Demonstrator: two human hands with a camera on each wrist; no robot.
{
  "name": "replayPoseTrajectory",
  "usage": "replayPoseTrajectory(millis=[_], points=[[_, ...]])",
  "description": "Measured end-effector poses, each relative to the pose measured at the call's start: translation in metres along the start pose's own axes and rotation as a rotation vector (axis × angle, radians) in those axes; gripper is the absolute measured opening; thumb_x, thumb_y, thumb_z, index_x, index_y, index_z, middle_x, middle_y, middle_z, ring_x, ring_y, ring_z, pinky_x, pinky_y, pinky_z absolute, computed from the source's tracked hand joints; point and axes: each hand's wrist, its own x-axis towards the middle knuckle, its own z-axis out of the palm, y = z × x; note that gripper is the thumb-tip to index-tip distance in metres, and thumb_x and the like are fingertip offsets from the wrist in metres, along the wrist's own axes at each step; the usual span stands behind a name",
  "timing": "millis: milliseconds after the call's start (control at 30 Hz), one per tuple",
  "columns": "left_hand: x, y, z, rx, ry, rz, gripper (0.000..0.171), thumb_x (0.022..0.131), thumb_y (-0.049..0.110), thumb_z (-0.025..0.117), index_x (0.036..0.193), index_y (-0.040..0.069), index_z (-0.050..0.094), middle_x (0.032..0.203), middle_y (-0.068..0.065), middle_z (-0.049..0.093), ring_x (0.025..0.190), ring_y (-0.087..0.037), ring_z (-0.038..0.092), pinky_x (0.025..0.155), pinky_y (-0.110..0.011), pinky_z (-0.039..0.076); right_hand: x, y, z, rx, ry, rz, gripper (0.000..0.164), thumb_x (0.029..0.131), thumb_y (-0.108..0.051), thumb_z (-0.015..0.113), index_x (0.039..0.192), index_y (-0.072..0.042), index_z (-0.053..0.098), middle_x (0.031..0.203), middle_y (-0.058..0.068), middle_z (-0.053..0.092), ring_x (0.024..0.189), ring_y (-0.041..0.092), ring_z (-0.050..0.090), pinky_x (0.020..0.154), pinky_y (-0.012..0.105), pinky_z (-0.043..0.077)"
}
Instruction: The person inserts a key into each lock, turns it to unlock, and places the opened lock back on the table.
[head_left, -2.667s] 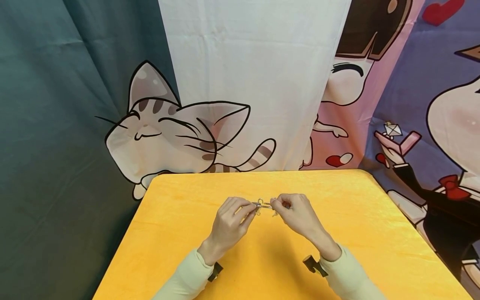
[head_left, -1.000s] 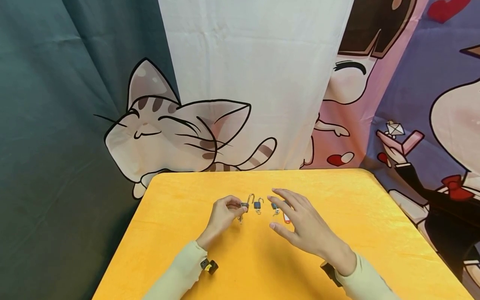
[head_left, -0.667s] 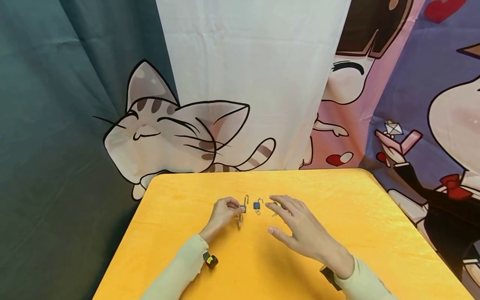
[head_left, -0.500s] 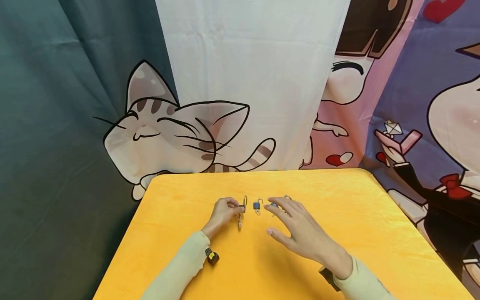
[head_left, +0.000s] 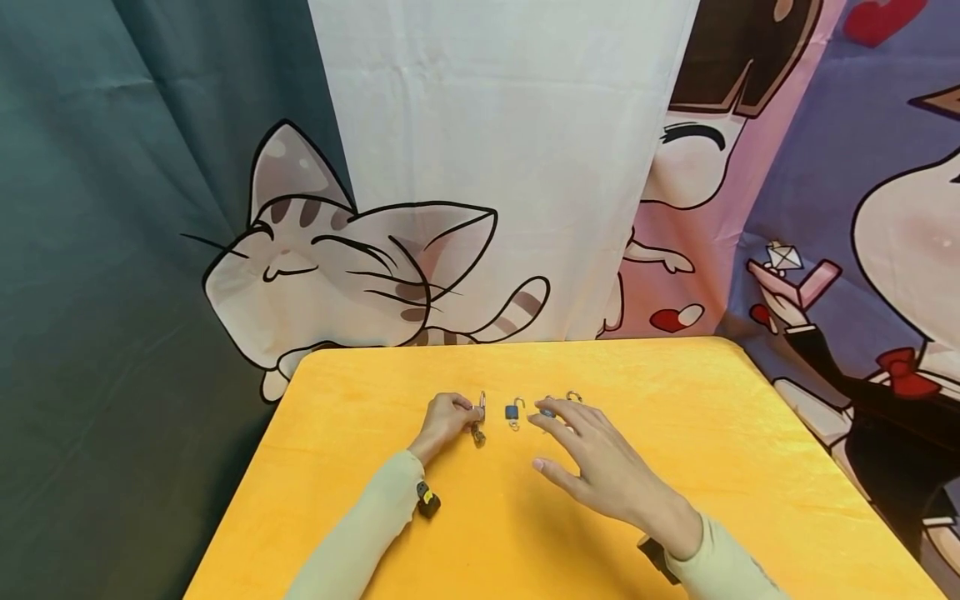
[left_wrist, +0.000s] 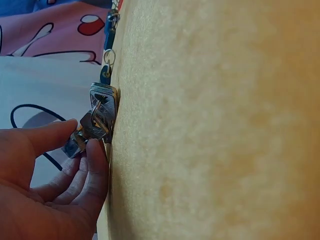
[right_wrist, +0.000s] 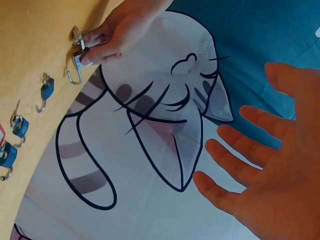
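Between the thumb and fingers of my left hand is a silver padlock, held at the left end of a row of padlocks. Its raised shackle points to the table's far side, and a bunch of keys dangles from it. A blue padlock with its shackle up lies just to the right. My right hand hovers with spread fingers over the other blue padlocks and holds nothing; it partly covers them in the head view.
The padlocks lie on a yellow-covered table. Part of a red-edged item shows beside the last padlock in the right wrist view. A curtain with cartoon figures hangs behind the far edge.
Both hands were together on metal at the middle. The right hand has since let go and spread its fingers; the left has carried the silver padlock leftward and turned it more edge-on.
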Motion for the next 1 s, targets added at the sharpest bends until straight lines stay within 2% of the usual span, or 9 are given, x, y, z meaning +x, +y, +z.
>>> replayPoseTrajectory(millis=[133,333,533,667,800,900,1000], points=[[0.002,0.0,-0.002,0.024,0.018,-0.009,0.02,0.082,0.021,0.079,0.086,0.004,0.07,0.077,-0.007,0.07,0.062,-0.015,0.065,0.056,-0.027,0.053,-0.001,0.001,0.0,0.003,-0.005,0.0,0.052,0.092,-0.043,0.066,0.138,-0.023,0.053,0.145,0.003,0.051,0.134,0.029,0.048,0.108,0.053,0.041],[0.004,0.0,-0.008,0.147,0.074,0.007,0.019,0.084,0.025,0.078,0.08,0.007,0.073,0.077,-0.006,0.071,0.063,-0.016,0.061,0.056,-0.026,0.049,-0.003,0.003,0.002,-0.001,-0.007,0.002,0.051,0.093,-0.043,0.065,0.139,-0.023,0.052,0.145,0.002,0.051,0.135,0.028,0.048,0.107,0.053,0.042],[0.003,0.0,-0.019,0.209,0.093,0.037,0.019,0.09,0.027,0.071,0.089,0.008,0.072,0.085,-0.007,0.07,0.068,-0.017,0.061,0.061,-0.03,0.05,-0.003,0.005,0.004,0.004,-0.01,0.011,0.05,0.094,-0.045,0.063,0.138,-0.023,0.053,0.144,0.001,0.051,0.135,0.027,0.048,0.107,0.053,0.042],[0.001,0.003,-0.027,0.248,0.082,0.08,0.02,0.092,0.029,0.068,0.093,0.009,0.07,0.082,-0.005,0.068,0.066,-0.017,0.058,0.059,-0.03,0.048,-0.003,0.006,0.004,0.004,-0.008,0.013,0.05,0.094,-0.045,0.062,0.138,-0.023,0.053,0.144,0.003,0.052,0.135,0.027,0.048,0.107,0.053,0.042],[-0.006,0.013,-0.033,0.273,0.071,0.127,0.021,0.093,0.031,0.066,0.096,0.011,0.07,0.08,-0.003,0.065,0.062,-0.015,0.056,0.056,-0.029,0.046,-0.003,0.007,0.004,0.002,0.004,0.005,0.051,0.093,-0.043,0.065,0.138,-0.023,0.053,0.143,0.004,0.052,0.133,0.029,0.049,0.105,0.055,0.043],[-0.015,0.025,-0.034,0.321,0.069,0.197,0.022,0.094,0.032,0.065,0.101,0.012,0.07,0.083,-0.001,0.065,0.064,-0.014,0.056,0.057,-0.029,0.046,-0.003,0.007,0.004,-0.002,0.009,0.002,0.052,0.092,-0.041,0.067,0.139,-0.023,0.053,0.144,0.004,0.052,0.133,0.031,0.049,0.105,0.055,0.043],[-0.028,0.038,-0.034,0.403,0.064,0.285,0.025,0.095,0.033,0.063,0.108,0.011,0.069,0.09,-0.002,0.065,0.074,-0.015,0.058,0.064,-0.03,0.048,-0.002,0.009,0.004,-0.004,0.008,0.004,0.053,0.092,-0.041,0.067,0.139,-0.023,0.052,0.144,0.005,0.051,0.133,0.032,0.049,0.106,0.056,0.042]])
